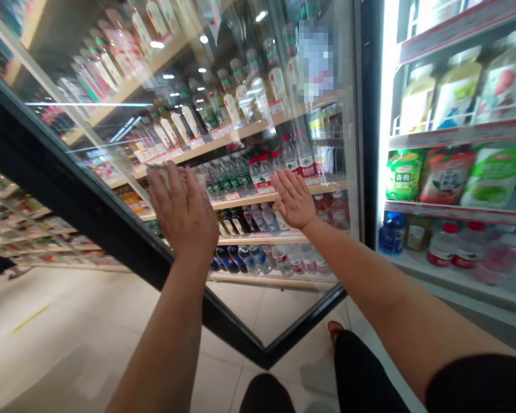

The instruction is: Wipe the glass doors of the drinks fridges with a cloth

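Observation:
A glass cooler door [249, 143] with a black frame stands swung open in front of me. My left hand [183, 212] presses flat on the glass with something pale, like a cloth or paper, under the fingers. My right hand [293, 198] lies open against the glass a little further right, fingers stretched upward. Through and in the glass I see shelves of water bottles [258, 172] and other drinks.
The open cooler at right has lit shelves [456, 209] with green and red drink pouches and bottles. The door's black lower corner [264, 358] sits near my foot. Tiled floor stretches left; a person's legs show at the far left [0, 267].

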Available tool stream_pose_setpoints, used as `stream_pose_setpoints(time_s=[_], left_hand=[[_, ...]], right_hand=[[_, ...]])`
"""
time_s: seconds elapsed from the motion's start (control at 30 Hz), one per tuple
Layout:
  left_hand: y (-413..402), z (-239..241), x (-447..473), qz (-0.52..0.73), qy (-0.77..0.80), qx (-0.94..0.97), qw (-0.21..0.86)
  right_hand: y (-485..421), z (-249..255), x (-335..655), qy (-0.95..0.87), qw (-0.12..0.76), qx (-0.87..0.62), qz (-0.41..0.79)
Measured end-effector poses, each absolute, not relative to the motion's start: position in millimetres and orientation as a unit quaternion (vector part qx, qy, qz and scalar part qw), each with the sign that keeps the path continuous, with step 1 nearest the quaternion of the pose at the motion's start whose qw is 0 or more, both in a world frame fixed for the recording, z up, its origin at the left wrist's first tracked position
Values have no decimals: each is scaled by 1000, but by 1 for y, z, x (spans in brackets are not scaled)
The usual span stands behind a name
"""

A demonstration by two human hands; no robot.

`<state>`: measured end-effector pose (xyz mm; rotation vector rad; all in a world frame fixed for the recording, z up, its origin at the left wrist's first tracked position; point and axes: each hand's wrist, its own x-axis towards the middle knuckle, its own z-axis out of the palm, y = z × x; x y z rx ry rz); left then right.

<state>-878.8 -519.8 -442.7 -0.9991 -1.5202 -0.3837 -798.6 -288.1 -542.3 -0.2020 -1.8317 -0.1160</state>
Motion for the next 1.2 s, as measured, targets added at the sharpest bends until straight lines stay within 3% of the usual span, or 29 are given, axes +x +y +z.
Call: stream_pose_setpoints(time_s=[0.13, 0.27, 0.33, 0.53, 0.73, 0.8, 0.97, 1.03, 1.2], left_hand=[[-515, -474, -874, -207, -669, -457, 549], [-508, -540, -874, -93, -611, -600, 509], [-510, -535, -877, -82, -606, -595, 521], [-529, -457, -883, -173, -658, -430, 594], [-517, -529, -873, -130, -627, -510, 574], [-514, -530, -872, -119, -623, -537, 557], [-521, -444, -874, -183, -668, -448, 566], [-521, -431, -873, -204, -676, -429, 564], [-507, -508, -871, -144, -625, -542, 542]], right_hand=[[-287, -543, -799, -785, 611, -82, -59], [-287, -543, -798, -785, 613, -77, -58], [-287, -542, -798, -786, 611, -77, -56], [-288, -543, -799, -778, 620, -78, -66], [-287, -544, -800, -779, 618, -83, -66], [-287, -544, -800, -776, 621, -82, -72], [-287, -544, -800, -773, 625, -82, -73], [-288, -543, -799, -782, 615, -83, -61], [-287, -543, -797, -786, 611, -76, -53]])
